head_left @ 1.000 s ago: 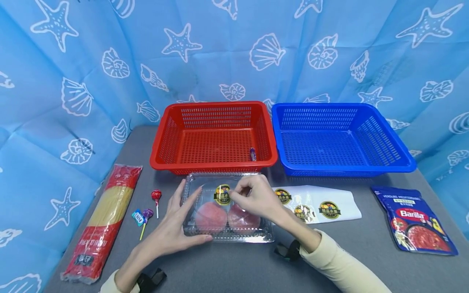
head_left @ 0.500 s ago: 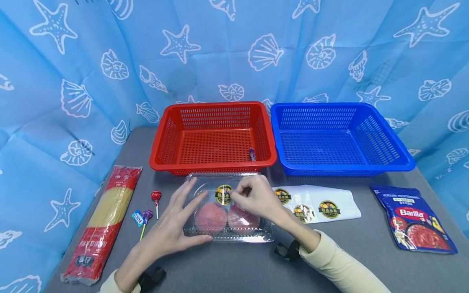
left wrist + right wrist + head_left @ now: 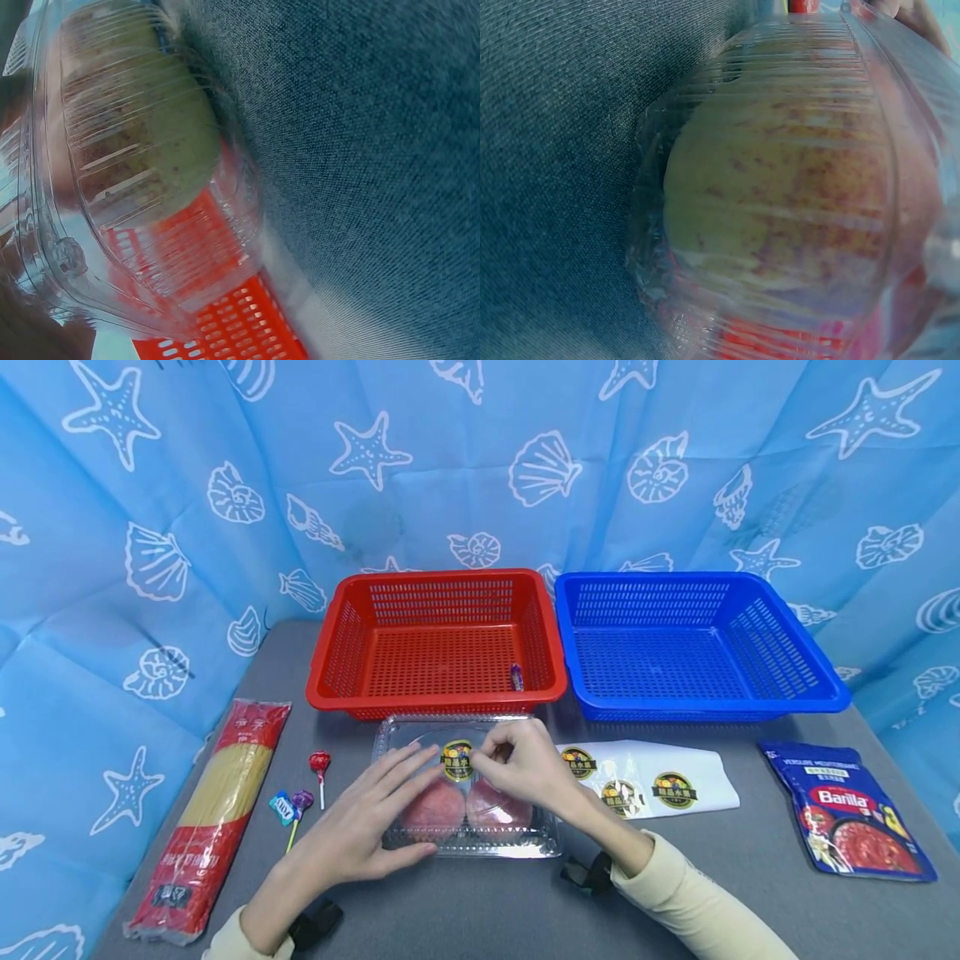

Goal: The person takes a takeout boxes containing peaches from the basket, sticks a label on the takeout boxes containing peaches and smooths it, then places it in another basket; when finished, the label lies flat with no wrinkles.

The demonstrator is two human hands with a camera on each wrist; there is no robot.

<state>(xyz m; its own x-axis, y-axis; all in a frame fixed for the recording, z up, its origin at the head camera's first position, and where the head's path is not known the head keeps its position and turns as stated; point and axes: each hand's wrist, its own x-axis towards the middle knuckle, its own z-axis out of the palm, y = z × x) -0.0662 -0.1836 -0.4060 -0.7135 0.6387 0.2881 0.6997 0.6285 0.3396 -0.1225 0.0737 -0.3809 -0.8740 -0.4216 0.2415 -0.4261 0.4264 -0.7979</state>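
A clear plastic clamshell box (image 3: 528, 842) lies on the grey table (image 3: 480, 902) in front of the red basket. Two reddish round fruits (image 3: 501, 810) sit inside it. A round black-and-yellow sticker (image 3: 454, 760) is on the lid. My left hand (image 3: 408, 793) lies flat on the left half of the lid, its straight fingers reaching toward the sticker. My right hand (image 3: 486, 758) pinches the sticker's right edge with curled fingers. The left wrist view shows the box (image 3: 135, 127) close up. The right wrist view shows a speckled fruit (image 3: 780, 187) through the ribbed plastic.
The red basket (image 3: 438, 697) holds one small purple candy (image 3: 517, 676); a blue basket (image 3: 705, 706) stands to its right. A white sticker sheet (image 3: 652, 785) and a Barilla pouch (image 3: 847, 810) lie right. A spaghetti pack (image 3: 213, 810), lollipops (image 3: 320, 764) and a wrapped candy (image 3: 283, 807) lie left.
My left hand has slid from the box's left side onto the lid, fingers now near the sticker. My right hand has stayed at the sticker.
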